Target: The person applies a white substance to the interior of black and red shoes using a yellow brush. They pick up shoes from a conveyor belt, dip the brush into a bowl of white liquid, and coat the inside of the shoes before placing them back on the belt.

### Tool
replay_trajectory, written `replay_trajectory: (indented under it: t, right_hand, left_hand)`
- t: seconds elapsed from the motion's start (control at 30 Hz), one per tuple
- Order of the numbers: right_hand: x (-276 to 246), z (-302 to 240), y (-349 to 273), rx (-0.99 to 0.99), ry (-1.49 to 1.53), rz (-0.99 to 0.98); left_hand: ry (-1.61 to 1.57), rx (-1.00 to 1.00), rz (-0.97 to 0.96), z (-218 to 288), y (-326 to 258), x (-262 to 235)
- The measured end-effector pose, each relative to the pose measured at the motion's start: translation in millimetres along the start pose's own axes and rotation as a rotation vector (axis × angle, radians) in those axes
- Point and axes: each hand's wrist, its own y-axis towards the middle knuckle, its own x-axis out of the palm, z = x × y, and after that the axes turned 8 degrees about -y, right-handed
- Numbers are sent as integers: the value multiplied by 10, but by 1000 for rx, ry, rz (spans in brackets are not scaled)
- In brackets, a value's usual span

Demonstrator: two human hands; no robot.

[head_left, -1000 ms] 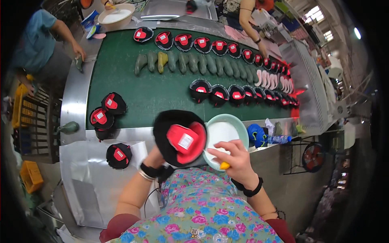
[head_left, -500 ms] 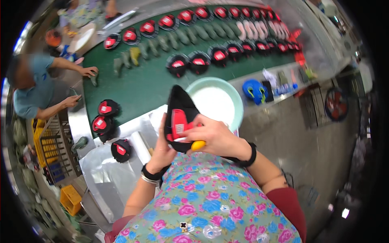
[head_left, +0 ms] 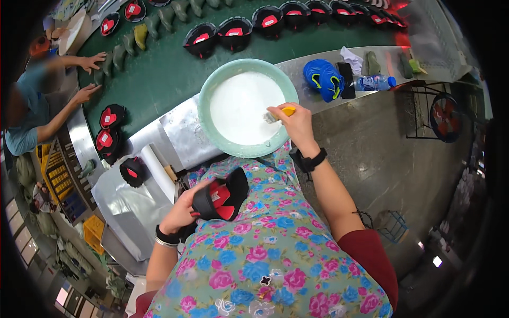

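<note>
My left hand grips a black shoe upper with a red lining, low in front of my flowered apron. The opening of the upper faces up, showing the red inside; some of my fingers are hidden behind it. Between the fingers of my right hand is a brush with a yellow handle. Its bristles reach over the right part of a pale green basin filled with white liquid. Whether the bristle tips touch the liquid is hard to tell.
Rows of black-and-red uppers and green shoe lasts line the green belt. Blue shoes and a bottle stand right of the basin. A co-worker handles lasts at left. One upper lies near clear sheeting.
My right hand has left the upper and moved with the brush up to the basin. My left hand has lowered the upper toward my apron. The co-worker's hands have come together at a last.
</note>
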Motion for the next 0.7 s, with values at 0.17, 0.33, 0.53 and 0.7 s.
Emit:
replay_trajectory:
  t: [0.17, 0.33, 0.53, 0.7]
  right_hand:
    - [409, 473, 105, -135, -128, 11]
    - [181, 227, 90, -159, -37, 45]
    - [-364, -564, 15, -256, 337, -165]
    - [-320, -436, 56, -164, 294, -69]
  left_hand:
    - [-431, -37, 258, -296, 465, 1]
    - [-704, -11, 379, -303, 1031, 53]
    - [-794, -43, 274, -250, 1306, 31]
    - [-828, 4, 260, -155, 1361, 59]
